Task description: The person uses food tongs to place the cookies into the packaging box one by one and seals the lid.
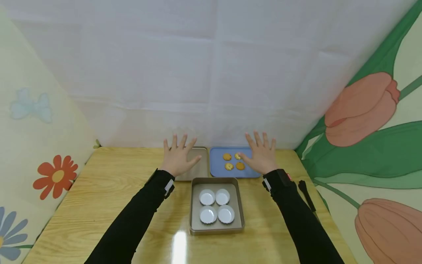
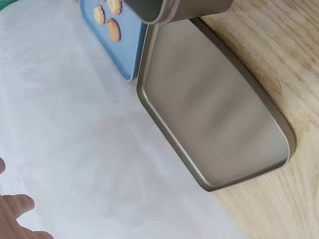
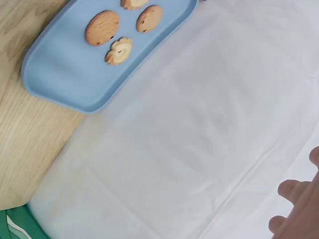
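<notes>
Left hand (image 1: 178, 160) and right hand (image 1: 261, 157) spread wide, empty, near counter's (image 1: 115, 183) back edge. Cookies (image 1: 227, 157) sat there, spaced on blue tray (image 1: 215, 172), likely for easy picking; pan (image 1: 215, 231) nearer person penned cups (image 1: 207, 198).

Wood table (image 1: 108, 192), yellowish, grain visible, far edge against white sheet (image 1: 211, 73). Sheet creased (fold lines run both across and down). Left wall (image 1: 19, 154) cream, painted: red flower (image 1: 57, 176) with yellow centre, blue flower (image 1: 11, 234) lower, faint blue bow-like shape (image 1: 31, 106) higher. Right wall (image 1: 349, 187) bolder: big pink tulips (image 1: 362, 113), broad green leaves (image 1: 382, 150). White glare (image 1: 179, 247) on near part of table.
</notes>
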A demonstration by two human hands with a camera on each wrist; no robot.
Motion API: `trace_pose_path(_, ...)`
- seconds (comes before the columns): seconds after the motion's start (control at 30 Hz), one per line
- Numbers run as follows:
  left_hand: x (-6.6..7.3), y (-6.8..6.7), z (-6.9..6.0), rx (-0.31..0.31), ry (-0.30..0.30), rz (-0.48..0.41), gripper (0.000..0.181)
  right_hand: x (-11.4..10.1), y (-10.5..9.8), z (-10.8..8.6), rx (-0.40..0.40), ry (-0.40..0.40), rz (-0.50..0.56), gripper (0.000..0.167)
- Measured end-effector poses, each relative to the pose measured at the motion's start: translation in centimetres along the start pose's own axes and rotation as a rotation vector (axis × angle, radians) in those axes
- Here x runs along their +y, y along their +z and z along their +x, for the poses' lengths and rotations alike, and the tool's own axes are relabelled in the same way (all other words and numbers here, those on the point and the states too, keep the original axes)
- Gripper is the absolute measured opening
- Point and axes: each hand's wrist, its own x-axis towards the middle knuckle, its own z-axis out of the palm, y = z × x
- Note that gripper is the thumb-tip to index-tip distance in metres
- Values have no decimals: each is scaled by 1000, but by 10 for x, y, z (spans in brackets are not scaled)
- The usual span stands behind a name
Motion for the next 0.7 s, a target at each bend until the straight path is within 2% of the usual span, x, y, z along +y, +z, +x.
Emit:
trace_pose_path(0.17,2,5,-3,-12,14,-43,73,11,-1,-11,-14,38,-14,77)
trace_pose_path(0.33,4,7,-11,-8,20,-108,70,25,0,-25,26,72,23,78)
trace_pose_path(0.47,7,11,-22,4,10,-192,67,36,1,-38,52,123,32,78)
trace_pose_path(0.7,6,30,-49,-5,-35,-317,67,54,5,-70,86,198,58,77)
